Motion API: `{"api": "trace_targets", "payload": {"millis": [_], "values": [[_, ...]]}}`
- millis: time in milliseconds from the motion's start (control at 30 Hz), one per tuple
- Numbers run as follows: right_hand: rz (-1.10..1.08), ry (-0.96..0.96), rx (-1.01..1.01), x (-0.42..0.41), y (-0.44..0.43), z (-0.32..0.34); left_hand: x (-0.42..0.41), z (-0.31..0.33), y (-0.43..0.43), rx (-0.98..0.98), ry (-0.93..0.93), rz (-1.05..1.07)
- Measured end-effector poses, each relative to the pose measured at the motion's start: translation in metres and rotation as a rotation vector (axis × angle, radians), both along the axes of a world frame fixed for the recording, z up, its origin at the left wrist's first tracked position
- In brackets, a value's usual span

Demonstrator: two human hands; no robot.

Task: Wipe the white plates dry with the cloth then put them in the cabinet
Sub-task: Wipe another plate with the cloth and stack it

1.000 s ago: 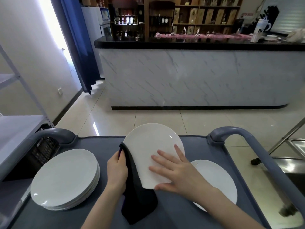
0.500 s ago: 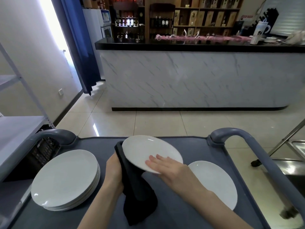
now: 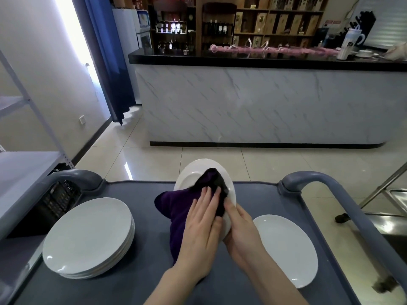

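Observation:
A white plate (image 3: 193, 176) stands tilted on edge above the grey cart top (image 3: 141, 190). My right hand (image 3: 239, 227) grips its near rim from the right. A dark purple cloth (image 3: 176, 214) lies over the plate's face and hangs down to the left. My left hand (image 3: 203, 221) presses the cloth flat against the plate with straight fingers. A stack of white plates (image 3: 88, 236) sits on the cart's left side. A single white plate (image 3: 286, 247) lies flat on the right side.
The cart has raised grey handles at the far left (image 3: 72, 179) and right (image 3: 326, 183). A grey metal shelf (image 3: 19, 170) stands to the left. A marble-fronted bar counter (image 3: 259, 102) stands across the tiled floor. A metal frame (image 3: 387, 194) is at the right.
The plate was turned over and tipped up on edge. My left hand brought the cloth from behind the plate onto its face. My right hand shifted from lying flat on it to gripping its rim.

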State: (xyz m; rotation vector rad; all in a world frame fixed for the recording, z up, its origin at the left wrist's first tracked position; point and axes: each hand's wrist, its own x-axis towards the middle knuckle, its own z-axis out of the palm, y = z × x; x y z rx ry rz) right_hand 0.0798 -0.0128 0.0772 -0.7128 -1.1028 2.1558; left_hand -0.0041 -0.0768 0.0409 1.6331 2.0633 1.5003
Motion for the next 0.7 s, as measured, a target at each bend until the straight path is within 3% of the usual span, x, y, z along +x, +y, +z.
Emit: {"api": "trace_targets", "payload": {"millis": [200, 367, 700], "values": [[-0.059, -0.028, -0.040, 0.010, 0.000, -0.007, -0.027, 0.001, 0.011, -0.160, 0.062, -0.059], [-0.086, -0.043, -0.007, 0.022, 0.005, -0.013, -0.050, -0.004, 0.019, -0.224, -0.104, 0.012], [-0.202, -0.002, -0.111, 0.024, 0.023, -0.004, 0.027, -0.038, -0.017, -0.296, -0.040, -0.090]]}}
